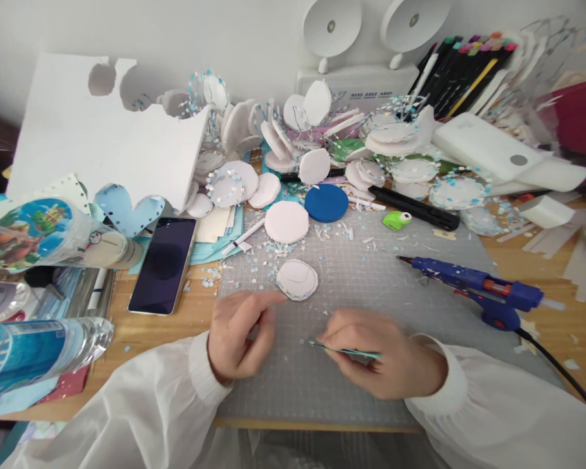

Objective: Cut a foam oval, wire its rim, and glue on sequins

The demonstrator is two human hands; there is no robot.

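My right hand [366, 352] is closed around slim tweezers [346, 350], whose tip points left over the grey cutting mat [283, 391]. A tiny pale piece appears at the tip; whether it is gripped is too small to tell. My left hand [244, 332] holds nothing. Its index finger stretches toward the lower edge of a white foam disc [297, 280], its thumb stands apart, and the other fingers are curled. Pale lines show on the disc's top. Behind it lie another white disc [286, 221] and a round blue disc [326, 202].
A blue glue gun [473, 283] and a black cutter knife [415, 207] lie at right, near a small green punch [396, 220]. At left are a phone [163, 266], a water bottle [39, 352] and a tilted cup [39, 231]. White discs [317, 102] crowd the back.
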